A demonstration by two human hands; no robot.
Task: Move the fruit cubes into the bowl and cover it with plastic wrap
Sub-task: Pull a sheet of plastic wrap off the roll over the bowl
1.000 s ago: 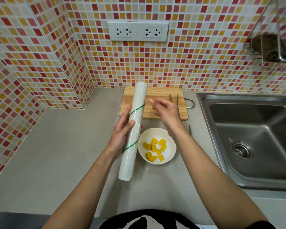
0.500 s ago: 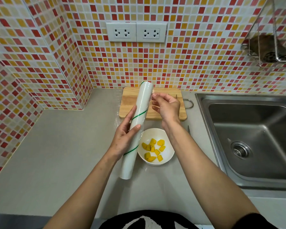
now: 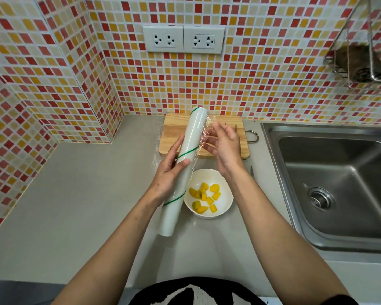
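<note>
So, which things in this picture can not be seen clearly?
- Head view: the thin utensils on the cutting board are mostly hidden by the right hand.
- The dark item in the wire rack is blurred.
- The free edge of the plastic wrap roll is too transparent to trace.

Wooden cutting board (image 3: 176, 137) beside steel sink (image 3: 339, 194)
</note>
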